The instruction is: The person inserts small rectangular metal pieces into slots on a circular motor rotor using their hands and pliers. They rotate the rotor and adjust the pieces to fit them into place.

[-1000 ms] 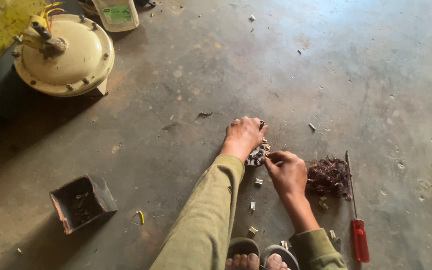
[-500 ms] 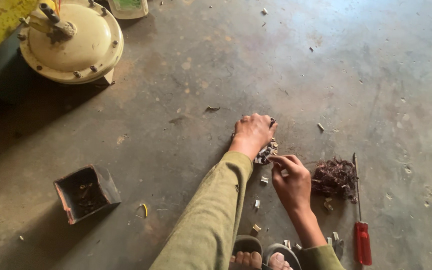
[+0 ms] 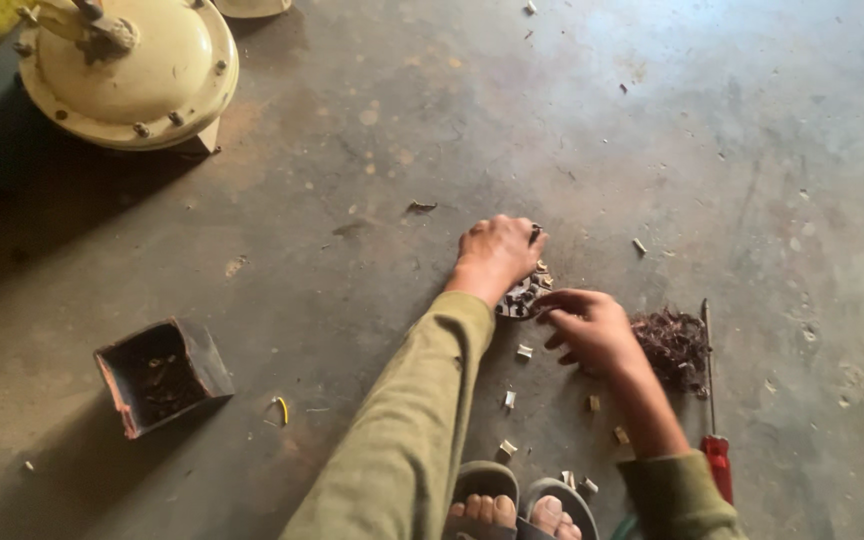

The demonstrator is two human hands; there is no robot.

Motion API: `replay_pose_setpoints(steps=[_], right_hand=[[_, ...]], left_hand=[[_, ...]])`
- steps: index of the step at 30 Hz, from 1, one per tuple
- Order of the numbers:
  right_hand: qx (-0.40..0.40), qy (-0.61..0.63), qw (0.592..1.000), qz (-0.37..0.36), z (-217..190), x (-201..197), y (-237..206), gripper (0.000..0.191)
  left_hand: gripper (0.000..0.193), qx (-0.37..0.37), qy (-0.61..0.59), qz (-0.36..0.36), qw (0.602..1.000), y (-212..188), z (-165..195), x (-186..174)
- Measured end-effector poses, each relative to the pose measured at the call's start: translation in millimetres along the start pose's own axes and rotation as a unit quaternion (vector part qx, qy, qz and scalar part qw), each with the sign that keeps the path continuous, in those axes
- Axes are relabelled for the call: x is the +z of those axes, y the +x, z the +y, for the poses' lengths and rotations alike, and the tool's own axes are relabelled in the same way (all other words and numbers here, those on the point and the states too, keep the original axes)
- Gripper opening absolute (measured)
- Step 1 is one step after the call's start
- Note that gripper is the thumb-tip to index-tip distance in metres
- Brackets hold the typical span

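My left hand (image 3: 495, 252) presses down on a small round metal part (image 3: 522, 296) that lies on the concrete floor, mostly hidden under the palm. My right hand (image 3: 592, 328) sits just right of it, fingers curled, with its fingertips at the part's edge; I cannot see whether they pinch anything. A dark tangle of copper wire (image 3: 674, 345) lies right of that hand. Small pale metal bits (image 3: 523, 352) are scattered between the hands and my sandalled feet (image 3: 514, 508).
A red-handled screwdriver (image 3: 714, 420) lies at the right, beside the wire. A small open dark box (image 3: 159, 372) stands at the left. A cream round motor housing (image 3: 132, 70) sits at the top left. A yellow wire scrap (image 3: 282, 410) lies near the box.
The view has shifted down and left, so the motor housing sits higher in frame. Both hands stay at the round part; the right hand's fingers have moved slightly along its edge.
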State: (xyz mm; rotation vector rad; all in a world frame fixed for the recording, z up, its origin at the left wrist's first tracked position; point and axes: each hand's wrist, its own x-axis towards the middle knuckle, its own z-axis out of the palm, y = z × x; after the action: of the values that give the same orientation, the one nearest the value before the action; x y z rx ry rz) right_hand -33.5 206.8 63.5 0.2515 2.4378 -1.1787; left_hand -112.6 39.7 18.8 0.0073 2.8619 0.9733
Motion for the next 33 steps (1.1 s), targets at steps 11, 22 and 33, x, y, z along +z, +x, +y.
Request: replay_pose_setpoints(steps=[11,22,33], right_hand=[[-0.007,0.477,0.872,-0.106,75,64,23,0.034],[-0.083,0.409,0.908,0.035,41,62,12,0.027],[-0.16,0.326,0.928,0.086,21,49,8,0.023]], left_hand=[[0.045,-0.012,-0.033,-0.011,0.999,-4,-9,-17],[0.051,-0.03,-0.027,-0.026,0.999,18,-20,-48],[0.051,-0.071,-0.059,-0.066,0.994,32,-24,-56]])
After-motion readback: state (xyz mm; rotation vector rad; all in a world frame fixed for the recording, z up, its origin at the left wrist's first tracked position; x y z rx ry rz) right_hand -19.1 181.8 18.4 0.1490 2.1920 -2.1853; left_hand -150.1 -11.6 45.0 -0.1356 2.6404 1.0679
